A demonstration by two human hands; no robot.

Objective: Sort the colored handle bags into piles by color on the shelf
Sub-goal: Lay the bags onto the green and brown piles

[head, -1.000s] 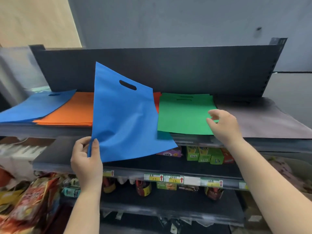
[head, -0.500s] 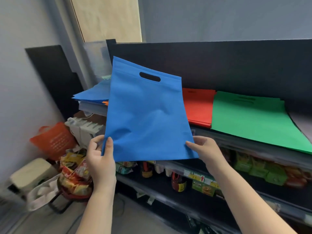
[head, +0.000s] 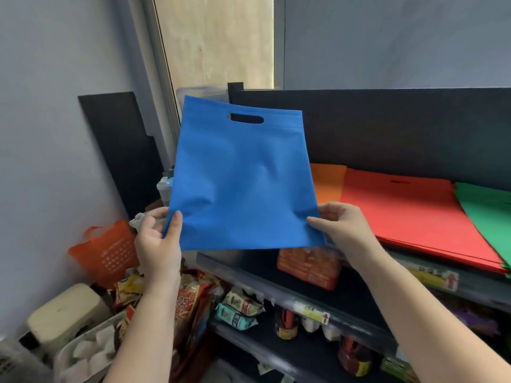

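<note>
The blue bag (head: 243,178) is held upright in front of the shelf (head: 414,128), handle slot at the top, its long axis vertical and tilted slightly. It is flat, plain and faintly creased. The left hand (head: 157,244) pinches its lower left corner, the right hand (head: 343,230) its lower right corner. It hides most of the orange pile (head: 327,183); the red pile (head: 414,214) shows fully, and the green pile (head: 489,217) is cut off at the right edge.

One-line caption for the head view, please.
Both hands, left and right, pinch the blue bag's bottom corners, holding it upright beside the red and green piles.
</note>
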